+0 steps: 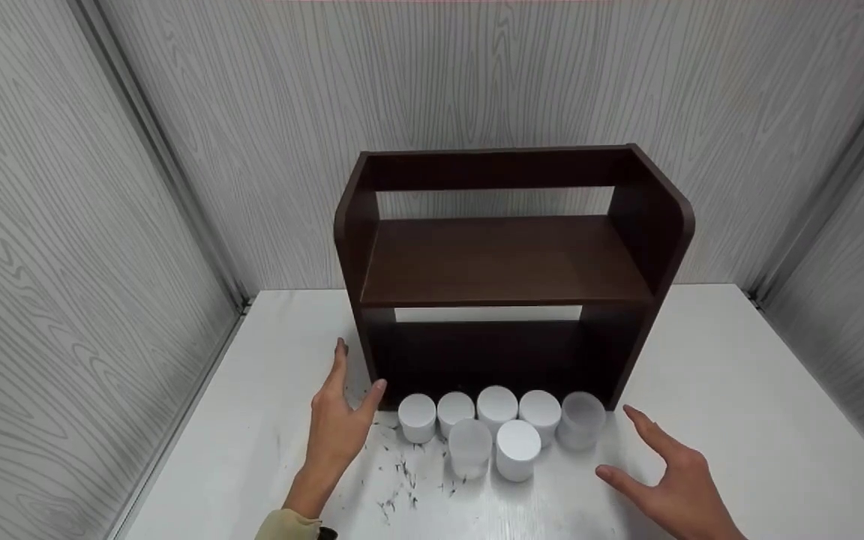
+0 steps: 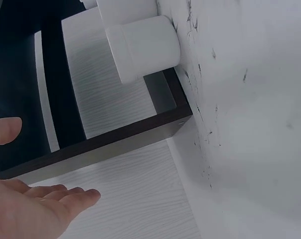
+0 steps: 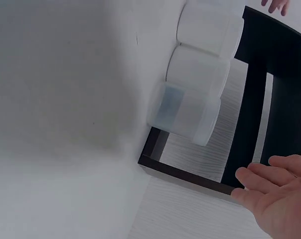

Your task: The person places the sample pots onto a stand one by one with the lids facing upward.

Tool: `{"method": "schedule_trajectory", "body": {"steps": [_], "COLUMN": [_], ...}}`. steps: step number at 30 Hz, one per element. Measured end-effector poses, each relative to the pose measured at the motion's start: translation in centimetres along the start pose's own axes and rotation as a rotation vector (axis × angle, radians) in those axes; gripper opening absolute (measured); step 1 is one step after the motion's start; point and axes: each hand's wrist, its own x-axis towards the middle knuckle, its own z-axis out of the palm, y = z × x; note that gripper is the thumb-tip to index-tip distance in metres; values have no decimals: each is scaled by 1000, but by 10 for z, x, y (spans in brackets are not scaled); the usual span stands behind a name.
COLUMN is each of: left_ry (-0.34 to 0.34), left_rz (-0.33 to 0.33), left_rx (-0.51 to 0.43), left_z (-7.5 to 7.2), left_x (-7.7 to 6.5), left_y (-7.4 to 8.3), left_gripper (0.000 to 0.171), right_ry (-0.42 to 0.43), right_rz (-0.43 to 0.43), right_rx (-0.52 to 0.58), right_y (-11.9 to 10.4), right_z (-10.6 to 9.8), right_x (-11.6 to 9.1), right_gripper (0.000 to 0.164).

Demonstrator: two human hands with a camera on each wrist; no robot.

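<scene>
A dark brown two-tier shelf point(image 1: 507, 259) stands on the white table, with several small round containers lined up at its front foot. Most are opaque white jars point(image 1: 518, 446); a translucent container point(image 1: 469, 446) stands in the front row, and another translucent container point(image 1: 582, 420) is at the row's right end. My left hand point(image 1: 338, 427) is beside the shelf's lower left side, thumb spread from straight fingers, holding nothing. To the right of the containers, my right hand point(image 1: 676, 480) has its thumb and fingers apart around bare air. In the left wrist view a white jar point(image 2: 145, 47) shows near the shelf's side panel.
White table surface point(image 1: 762, 420) extends on both sides of the shelf. Dark scuff marks point(image 1: 402, 480) lie on it left of the front containers. Pale wood-grain panels point(image 1: 492, 75) enclose the back and both sides.
</scene>
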Motion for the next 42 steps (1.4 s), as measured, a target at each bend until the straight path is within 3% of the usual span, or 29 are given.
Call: {"method": "schedule_trajectory", "body": {"steps": [12, 19, 33, 42], "left_ry": [12, -6, 6, 41], "left_rz": [-12, -33, -63, -85], "left_rx": [-77, -138, -188, -204], "left_z": [8, 11, 13, 20], "left_x": [24, 36, 48, 53], "left_y": [-1, -1, -3, -3], "left_gripper": [87, 84, 68, 65], "right_ry": [-97, -155, -194, -198], "right_rz": [141, 220, 216, 208], "right_rx": [10, 75, 130, 279], "right_y": [6, 19, 40, 47], "right_z": [3, 5, 11, 16], "right_x": [15, 30, 46, 54], "right_gripper": [83, 84, 83, 78]}}
